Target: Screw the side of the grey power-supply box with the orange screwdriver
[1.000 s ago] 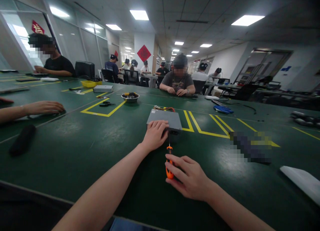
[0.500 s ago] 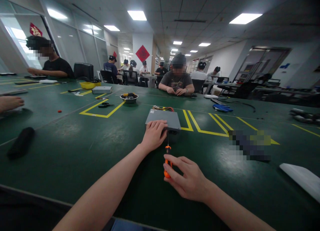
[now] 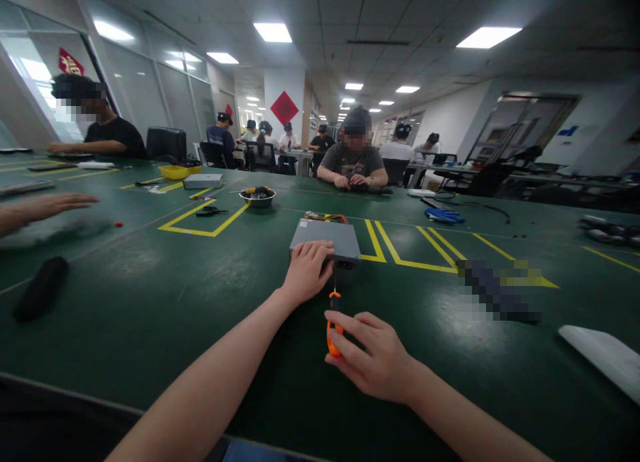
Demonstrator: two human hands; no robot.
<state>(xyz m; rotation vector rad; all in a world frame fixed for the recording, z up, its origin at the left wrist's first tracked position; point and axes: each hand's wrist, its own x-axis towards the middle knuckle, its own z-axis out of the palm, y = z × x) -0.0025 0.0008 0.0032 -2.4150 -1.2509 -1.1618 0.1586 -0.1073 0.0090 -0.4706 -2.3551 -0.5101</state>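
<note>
Through my feed, my left hand [image 3: 311,267] lies uncurled over the grey power supply unit [image 3: 345,239], fingers on its top. Just nearer me and to that hand's right, my right hand [image 3: 377,355] grips an orange-and-black screwdriver [image 3: 334,342] (fingertips and thumb only), pointed at the unit's near side; I can't quite make out whether its tip touches.

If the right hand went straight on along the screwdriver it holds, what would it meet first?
Most likely the near side of the grey metal box under the left hand, with the tip of the screwdriver leading. The tip looks at or near that side; this view cannot settle whether it touches.
</note>
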